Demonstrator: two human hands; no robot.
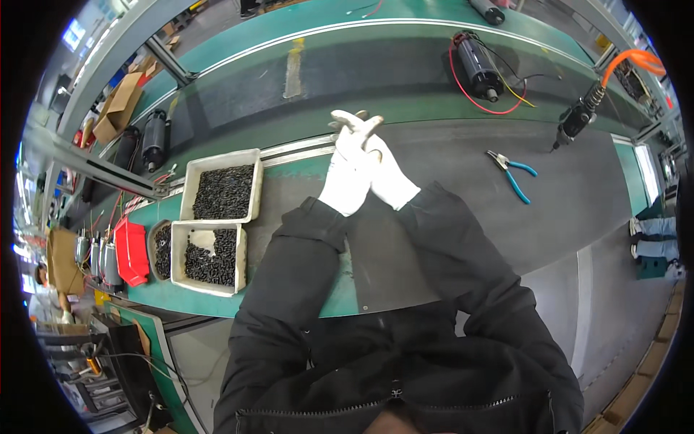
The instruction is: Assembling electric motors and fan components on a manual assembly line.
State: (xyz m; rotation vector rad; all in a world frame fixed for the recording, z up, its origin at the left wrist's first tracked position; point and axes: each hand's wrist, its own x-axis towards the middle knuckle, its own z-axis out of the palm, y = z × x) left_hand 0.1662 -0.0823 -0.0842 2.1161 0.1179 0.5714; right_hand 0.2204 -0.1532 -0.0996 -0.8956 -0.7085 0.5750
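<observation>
My left hand (348, 168) and my right hand (390, 171), both in white gloves with greyish fingertips, meet over the dark mat (463, 170) in the middle of the bench. Their fingers are stretched out and cross one another, the left ones leaning right and the right ones leaning left. Nothing shows in either hand; the palms and part of the right fingers are hidden where they overlap. To the right lie pliers (519, 182) with blue handles, jaws slightly apart. Nearest on the left is a white tray (257, 189) of small black parts.
A second white tray (241, 260), a round bowl (153, 253) and a red bin (131, 250) stand at left. Beyond the mat, a black cylindrical motor (477, 65) with loose wires rests on the belt (376, 72). A power screwdriver (576, 119) hangs at right from an orange coiled cable.
</observation>
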